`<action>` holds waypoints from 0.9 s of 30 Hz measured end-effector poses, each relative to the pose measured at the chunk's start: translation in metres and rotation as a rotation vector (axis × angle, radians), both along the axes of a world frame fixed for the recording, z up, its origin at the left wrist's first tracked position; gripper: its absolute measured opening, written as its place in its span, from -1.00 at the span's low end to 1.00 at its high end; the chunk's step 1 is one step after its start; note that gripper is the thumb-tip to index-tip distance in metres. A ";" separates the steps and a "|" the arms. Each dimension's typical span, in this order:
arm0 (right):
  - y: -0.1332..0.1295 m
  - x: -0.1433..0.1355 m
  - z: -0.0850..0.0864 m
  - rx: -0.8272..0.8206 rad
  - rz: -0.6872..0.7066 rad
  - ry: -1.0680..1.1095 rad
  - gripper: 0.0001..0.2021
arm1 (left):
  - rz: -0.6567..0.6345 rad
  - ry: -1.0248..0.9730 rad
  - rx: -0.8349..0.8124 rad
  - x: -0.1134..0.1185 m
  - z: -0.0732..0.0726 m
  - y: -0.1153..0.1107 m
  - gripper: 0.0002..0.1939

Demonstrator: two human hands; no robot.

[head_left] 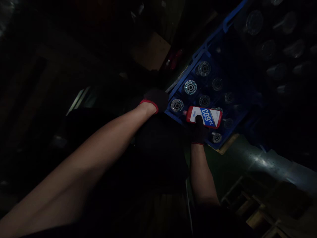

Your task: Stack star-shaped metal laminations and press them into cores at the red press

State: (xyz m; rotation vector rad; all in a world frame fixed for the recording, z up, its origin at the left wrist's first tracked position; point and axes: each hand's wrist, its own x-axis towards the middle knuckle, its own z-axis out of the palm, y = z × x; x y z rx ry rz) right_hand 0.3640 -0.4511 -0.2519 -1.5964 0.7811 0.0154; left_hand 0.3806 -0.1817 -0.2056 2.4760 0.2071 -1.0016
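Observation:
My right hand (pixel 199 129), in a dark glove with a red cuff, is closed around a red bottle (pixel 215 117). The bottle lies nearly level, its blue and white label marked "BT-603" facing up and its narrow nozzle pointing left. Beneath it is a blue plastic crate (pixel 201 53) with several round metal parts (pixel 190 87) standing in it, slotted ends up. My left hand (pixel 159 99), gloved the same way, is at the crate's left edge beside the nearest metal part. Its fingers are lost in the dark.
Beyond the crate, more round metal parts (pixel 255 22) show dimly at upper right. A brown cardboard box (pixel 155 51) sits behind its left edge. Wooden pallet pieces (pixel 259 218) lie at lower right by a green floor (pixel 230 165). Much of the surroundings is very dark.

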 end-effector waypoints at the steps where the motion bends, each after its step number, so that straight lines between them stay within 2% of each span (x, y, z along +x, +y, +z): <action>1: 0.002 0.000 -0.001 0.003 -0.004 -0.017 -0.28 | 0.000 0.001 0.002 0.000 0.000 0.000 -0.54; 9: 0.005 0.000 -0.017 0.013 0.005 -0.081 -0.36 | -0.015 0.003 0.006 -0.001 0.004 0.002 -0.52; 12: 0.000 -0.003 -0.022 0.011 0.006 -0.070 -0.33 | -0.035 0.000 0.013 0.000 0.006 0.002 -0.51; 17: -0.003 -0.005 -0.030 0.107 0.012 -0.033 -0.27 | -0.044 0.008 0.017 0.000 0.007 0.002 -0.52; 27: 0.016 0.005 -0.011 0.070 -0.007 -0.031 -0.30 | -0.016 -0.032 -0.006 -0.002 -0.001 0.003 -0.54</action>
